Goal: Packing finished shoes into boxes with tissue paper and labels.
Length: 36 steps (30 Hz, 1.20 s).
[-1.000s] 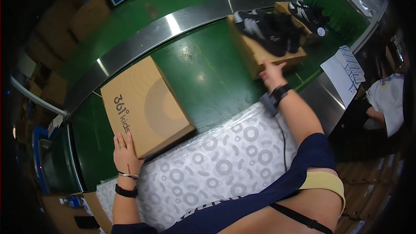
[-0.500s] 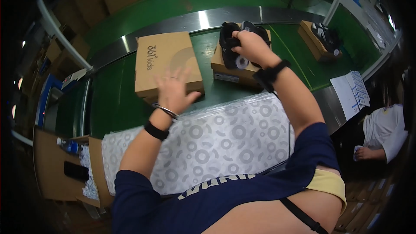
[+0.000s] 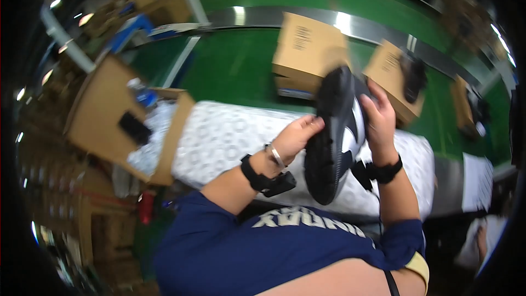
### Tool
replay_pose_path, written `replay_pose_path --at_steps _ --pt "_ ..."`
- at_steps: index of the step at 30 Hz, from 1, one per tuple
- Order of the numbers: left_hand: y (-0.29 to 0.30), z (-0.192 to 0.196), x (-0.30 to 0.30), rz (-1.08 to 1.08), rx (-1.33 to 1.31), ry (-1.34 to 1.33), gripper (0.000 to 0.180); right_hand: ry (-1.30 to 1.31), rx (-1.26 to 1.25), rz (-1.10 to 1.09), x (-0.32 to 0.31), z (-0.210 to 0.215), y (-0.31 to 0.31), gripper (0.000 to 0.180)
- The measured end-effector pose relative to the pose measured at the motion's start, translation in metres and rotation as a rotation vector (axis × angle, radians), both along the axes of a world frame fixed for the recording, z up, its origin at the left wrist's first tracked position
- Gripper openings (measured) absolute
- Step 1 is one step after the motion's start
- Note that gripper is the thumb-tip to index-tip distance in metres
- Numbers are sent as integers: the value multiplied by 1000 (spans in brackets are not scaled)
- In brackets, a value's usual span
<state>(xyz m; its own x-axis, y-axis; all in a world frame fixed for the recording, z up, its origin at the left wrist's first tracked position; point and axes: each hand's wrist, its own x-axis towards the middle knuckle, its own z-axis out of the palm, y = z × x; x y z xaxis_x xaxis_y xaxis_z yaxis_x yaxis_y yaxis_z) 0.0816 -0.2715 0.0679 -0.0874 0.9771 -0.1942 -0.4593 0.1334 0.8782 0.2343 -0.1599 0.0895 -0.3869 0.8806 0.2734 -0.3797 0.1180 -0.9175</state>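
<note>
Curved black shoe point(image 3: 335, 134) lifted off cardboard box point(image 3: 384, 68), left fingers point(image 3: 307, 125), right fingers point(image 3: 378, 95) gripping it

Single black shoe point(image 3: 327, 151), white-and-grey panel along its side. Sits at 3 o'clock of view centre, held up on edge; long axis roughly 12 to 6, tilting toward 1. Dark sole faces 9, upper 3. Fine detail blurred.
</note>
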Motion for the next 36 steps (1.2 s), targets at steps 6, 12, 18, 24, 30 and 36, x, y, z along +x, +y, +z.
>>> replay_pose_path --at_steps 6,12,18,24,30,36 --pt "-125 -99 -145 480 -756 1436 58 -521 -59 -126 -24 -126 1 37" --pt "-159 -126 -142 517 -1078 1633 79 -626 -49 -119 -39 -137 6 36" --pt "-157 -134 -149 493 -957 1690 75 -556 -42 -107 -33 -144 7 35" --pt "-114 -66 -170 482 -192 1650 55 -876 693 -348 -35 -63 0 56" --pt "-20 62 2 -250 487 1807 37 -310 -140 283 -65 40 -14 73" --pt "11 45 8 -4 416 1118 54 -159 -293 -34 33 1 -7 36"
